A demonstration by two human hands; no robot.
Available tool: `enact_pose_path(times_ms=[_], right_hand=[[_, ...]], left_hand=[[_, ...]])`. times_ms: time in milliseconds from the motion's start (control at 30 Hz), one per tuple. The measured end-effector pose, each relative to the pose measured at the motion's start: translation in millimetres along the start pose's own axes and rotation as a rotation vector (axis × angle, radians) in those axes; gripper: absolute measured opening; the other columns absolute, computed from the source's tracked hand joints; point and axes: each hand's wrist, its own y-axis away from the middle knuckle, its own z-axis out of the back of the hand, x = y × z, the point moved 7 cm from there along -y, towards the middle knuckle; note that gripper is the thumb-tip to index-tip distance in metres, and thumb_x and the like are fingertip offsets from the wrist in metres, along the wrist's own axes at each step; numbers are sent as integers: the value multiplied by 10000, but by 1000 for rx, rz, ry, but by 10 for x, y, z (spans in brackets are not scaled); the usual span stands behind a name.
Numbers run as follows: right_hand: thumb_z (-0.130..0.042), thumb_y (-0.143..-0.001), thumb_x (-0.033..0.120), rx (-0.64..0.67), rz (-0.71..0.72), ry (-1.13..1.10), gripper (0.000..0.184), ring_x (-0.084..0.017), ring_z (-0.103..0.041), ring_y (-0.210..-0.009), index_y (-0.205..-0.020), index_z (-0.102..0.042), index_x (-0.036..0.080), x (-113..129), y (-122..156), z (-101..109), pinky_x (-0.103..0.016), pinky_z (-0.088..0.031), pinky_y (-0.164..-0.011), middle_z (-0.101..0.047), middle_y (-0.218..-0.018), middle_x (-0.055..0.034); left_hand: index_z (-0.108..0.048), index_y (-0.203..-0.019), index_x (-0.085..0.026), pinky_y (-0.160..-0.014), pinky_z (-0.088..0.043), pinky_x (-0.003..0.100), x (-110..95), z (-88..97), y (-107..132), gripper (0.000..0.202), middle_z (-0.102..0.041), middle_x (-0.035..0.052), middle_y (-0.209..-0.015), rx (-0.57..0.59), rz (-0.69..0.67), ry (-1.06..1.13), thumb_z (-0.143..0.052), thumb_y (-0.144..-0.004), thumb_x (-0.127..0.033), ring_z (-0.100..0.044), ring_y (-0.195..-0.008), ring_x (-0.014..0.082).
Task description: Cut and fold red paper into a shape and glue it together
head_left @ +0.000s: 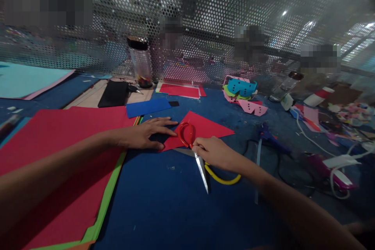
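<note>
My left hand (146, 133) lies flat with fingers spread, its fingertips at the left edge of a folded or cut red sheet of paper (205, 125). My right hand (215, 151) is closed around the middle of a pair of scissors (200, 170). The scissors are spread apart: one blade points toward me, the other leftward along the paper's lower edge. Their red handle loop lies over the red sheet, and a yellow loop shows below my right hand. My left wrist rests over a stack of large coloured sheets (73, 136), red on top.
Behind stand a lidded jar (140, 62) and a perforated metal screen (199, 15). A black pouch (113, 93), a blue paper strip (149, 107) and cut paper shapes (241, 87) lie at the back. A blue glue gun (272, 138), cords and scraps are at right.
</note>
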Motion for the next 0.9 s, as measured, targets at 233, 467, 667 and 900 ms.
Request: enact_pose_path(times_ms=[233, 467, 667, 900], right_hand=[[-461, -1023, 290, -21, 2, 6, 259, -153, -628, -776, -932, -681, 188, 4, -9, -18, -275, -303, -676, -744, -888, -42], [-461, -1024, 266, -6, -24, 18, 260, -153, -633, -781, -927, -688, 183, 44, -2, -6, -277, -316, -689, -745, -895, -50], [-472, -1029, 275, 1, -19, 4, 257, -145, -627, -768, -925, -687, 181, 39, 8, -2, -273, -306, -679, -743, -886, -44], [-471, -1030, 281, -6, -16, -2, 251, -159, -644, -805, -953, -689, 183, 31, 6, -18, -273, -324, -709, -757, -919, -52]], left_hand=[[-519, -1499, -423, -1263, -236, 578, -49, 22, 1, 545, -202, -40, -1739, 11, 37, -31, -605, -980, -564, -134, -1600, 357], [-526, -1491, -389, -1249, -265, 572, -67, 28, -3, 524, -236, -6, -1732, -13, -8, -39, -569, -1000, -568, -174, -1592, 353], [-387, -1580, -333, -1224, -308, 558, -68, 50, 12, 702, -270, 88, -1717, -89, 84, -13, -562, -974, -642, -258, -1563, 379], [-435, -1553, -328, -1234, -289, 549, 31, -34, -58, 675, -408, 74, -1651, -198, 73, -59, -584, -966, -626, -284, -1553, 351]])
